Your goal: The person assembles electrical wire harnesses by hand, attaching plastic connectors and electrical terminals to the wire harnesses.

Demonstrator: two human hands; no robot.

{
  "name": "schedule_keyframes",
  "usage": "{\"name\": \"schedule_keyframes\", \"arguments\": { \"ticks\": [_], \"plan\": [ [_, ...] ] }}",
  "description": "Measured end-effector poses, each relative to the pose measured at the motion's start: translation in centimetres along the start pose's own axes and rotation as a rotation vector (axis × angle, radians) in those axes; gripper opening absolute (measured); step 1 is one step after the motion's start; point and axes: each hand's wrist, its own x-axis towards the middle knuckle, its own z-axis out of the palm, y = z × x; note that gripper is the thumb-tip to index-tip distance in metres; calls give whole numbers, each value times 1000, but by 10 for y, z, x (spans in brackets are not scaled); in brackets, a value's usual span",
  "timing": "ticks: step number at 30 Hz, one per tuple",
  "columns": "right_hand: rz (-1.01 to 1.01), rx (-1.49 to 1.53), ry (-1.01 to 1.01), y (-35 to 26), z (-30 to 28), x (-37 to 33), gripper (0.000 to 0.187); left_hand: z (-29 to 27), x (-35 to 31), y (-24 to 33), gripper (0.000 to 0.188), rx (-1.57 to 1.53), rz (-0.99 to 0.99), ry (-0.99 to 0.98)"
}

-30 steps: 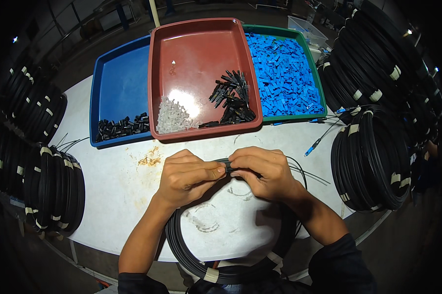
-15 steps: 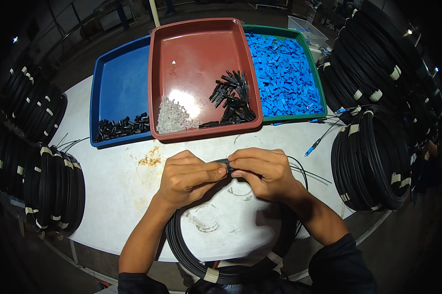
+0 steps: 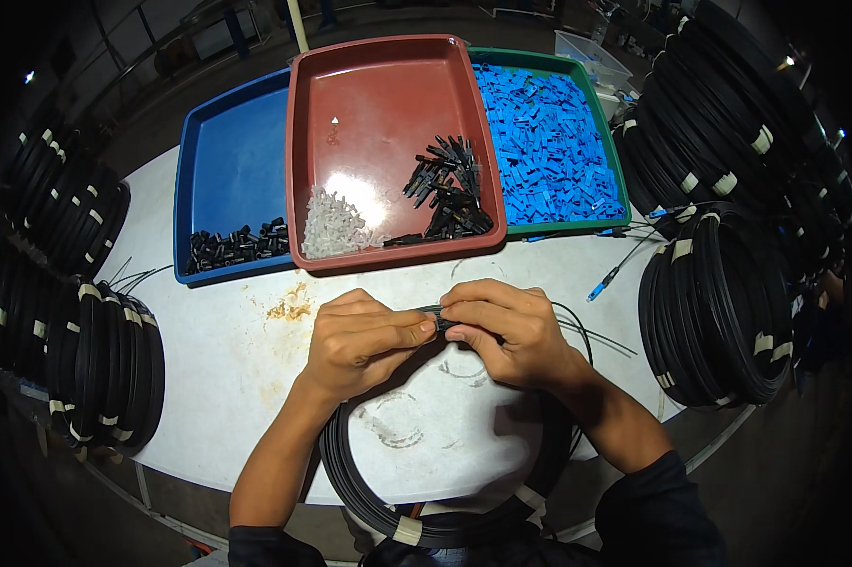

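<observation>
A coil of black cable (image 3: 358, 480), bound with pale tape, hangs over the table's near edge toward my body. At its far side my left hand (image 3: 365, 340) and my right hand (image 3: 506, 331) pinch the cable strands close together, fingertips almost meeting. Both hands are closed on the coil; only a short dark stretch shows between them, and whatever else the fingers may hold is hidden. Loose cable ends (image 3: 601, 337) stick out to the right, past my right hand.
A blue tray (image 3: 232, 142) with black sleeves, a red tray (image 3: 379, 104) with clear caps and black connector parts, and a green tray (image 3: 618, 189) full of blue clips stand behind. Taped cable coils rise at left (image 3: 114, 369) and right (image 3: 709, 312). A blue-tipped cable (image 3: 598, 287) lies right.
Hardly anything differs. My right hand's fingers have shifted very slightly upward, while the coil and my left hand stay in place.
</observation>
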Motion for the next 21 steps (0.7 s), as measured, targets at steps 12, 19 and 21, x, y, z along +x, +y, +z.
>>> {"name": "schedule_keyframes", "arguments": {
  "ticks": [12,19,21],
  "plan": [
    [-46,-6,-3,2,0,1,16,0,1,0,16,6,18,2],
    [-31,-12,-40,0,0,1,13,-2,1,0,16,29,42,-25],
    [-19,-6,24,2,3,-1,16,0,2,0,16,11,10,-3]
  ]
}}
